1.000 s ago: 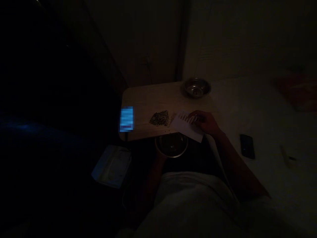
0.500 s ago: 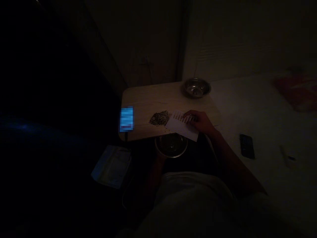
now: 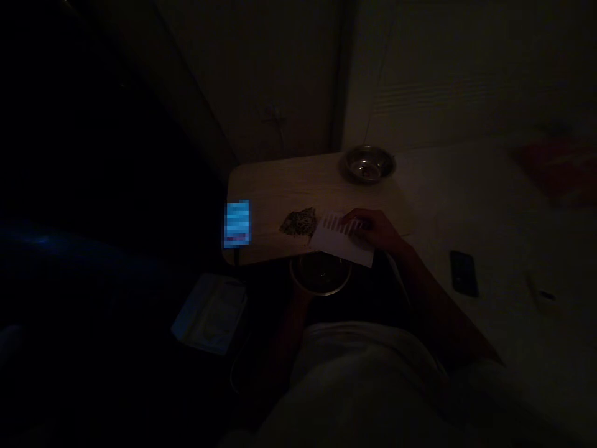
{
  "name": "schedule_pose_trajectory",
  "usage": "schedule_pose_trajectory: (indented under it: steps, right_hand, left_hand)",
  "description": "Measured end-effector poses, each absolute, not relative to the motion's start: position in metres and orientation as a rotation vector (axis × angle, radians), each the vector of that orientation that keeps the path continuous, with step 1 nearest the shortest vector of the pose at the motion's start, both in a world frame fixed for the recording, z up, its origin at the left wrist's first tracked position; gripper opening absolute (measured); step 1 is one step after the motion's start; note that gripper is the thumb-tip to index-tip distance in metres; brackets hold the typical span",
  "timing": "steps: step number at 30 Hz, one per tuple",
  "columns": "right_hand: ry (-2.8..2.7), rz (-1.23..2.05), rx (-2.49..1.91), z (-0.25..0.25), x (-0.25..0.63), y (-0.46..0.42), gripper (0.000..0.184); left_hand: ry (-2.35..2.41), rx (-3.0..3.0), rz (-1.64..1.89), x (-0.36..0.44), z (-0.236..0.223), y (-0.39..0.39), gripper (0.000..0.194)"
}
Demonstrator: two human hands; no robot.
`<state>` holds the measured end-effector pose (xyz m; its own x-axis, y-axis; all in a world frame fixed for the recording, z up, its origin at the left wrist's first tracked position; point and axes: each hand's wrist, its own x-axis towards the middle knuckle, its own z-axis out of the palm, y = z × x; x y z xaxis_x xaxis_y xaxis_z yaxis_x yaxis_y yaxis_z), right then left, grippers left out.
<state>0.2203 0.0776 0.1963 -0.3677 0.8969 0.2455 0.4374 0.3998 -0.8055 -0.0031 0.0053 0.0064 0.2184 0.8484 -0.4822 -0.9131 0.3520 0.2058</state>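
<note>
Frame centre: right hand [image 3: 373, 229], grip closed on card [image 3: 342, 242], beside dark pile [image 3: 299, 223] on worktop [image 3: 265, 186]. Left hand [image 3: 303, 292] at bowl [image 3: 324, 274] below; its grip unclear in shadow.

OK so quick headcount, it's pretty dark: two metal bowls, one far [image 3: 370, 167] and one near [image 3: 321, 290]. Hands, two: left hand [image 3: 303, 295] and right hand [image 3: 373, 229]. One bench [image 3: 265, 186], one slotted white card [image 3: 342, 244], and one pile of dark bits [image 3: 298, 223], way too tiny to count individually lol. One glowing blue rectangle [image 3: 237, 223] on the left, pixelated. One flat pale package [image 3: 211, 314] near left, one dark phone [image 3: 463, 273] on the right, plus one blurry red thing [image 3: 557, 167] far right.
</note>
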Motion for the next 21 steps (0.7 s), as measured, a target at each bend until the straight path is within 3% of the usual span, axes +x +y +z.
schedule_pose_trajectory:
  steps: [21]
  right_hand:
    - [-1.987, 0.772, -1.164, 0.202, 0.214, 0.078, 0.041]
  left_hand:
    - [0.634, -0.31, 1.235, 0.0, 0.041, 0.001, 0.078]
